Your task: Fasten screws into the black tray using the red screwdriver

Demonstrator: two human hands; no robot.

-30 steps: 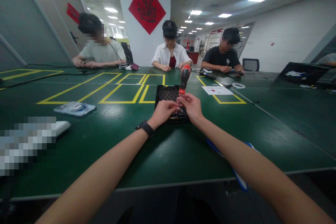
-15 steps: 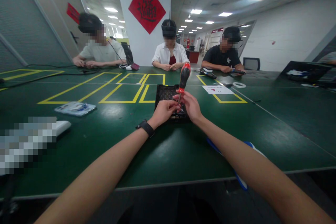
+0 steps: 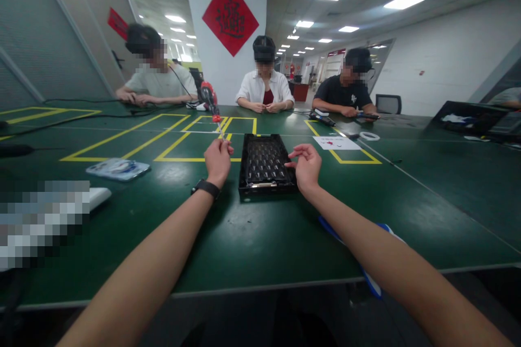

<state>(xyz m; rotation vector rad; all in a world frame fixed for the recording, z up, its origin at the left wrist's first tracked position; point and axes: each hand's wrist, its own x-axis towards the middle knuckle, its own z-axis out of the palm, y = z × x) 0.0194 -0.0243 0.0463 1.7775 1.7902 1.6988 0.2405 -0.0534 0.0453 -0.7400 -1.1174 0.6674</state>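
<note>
My left hand (image 3: 218, 161), with a black band on the wrist, is closed around the thin metal shaft of a screwdriver (image 3: 210, 100). Its red-and-black handle points up, left of a black case (image 3: 243, 176). Rows of small shiny pieces fill the case, which lies flat on the table; what they are is too small to tell. At the case's right edge is my right hand (image 3: 308, 167), its fingers partly bent and apart. The thumb side comes close to the case's rim; whether it touches cannot be made out.
The green table (image 3: 280, 244) bears yellow tape outlines. On the left lies a pale blue-and-white flat packet (image 3: 118, 168); on the right are a white paper sheet (image 3: 337, 143) and a tape roll (image 3: 370, 136). A blue-edged item (image 3: 331, 226) sits under my right forearm. Three people sit opposite.
My left hand has moved left, off the case, carrying the screwdriver. My right hand has let go of the screwdriver and shifted right, to the case's edge. The case's inside now shows.
</note>
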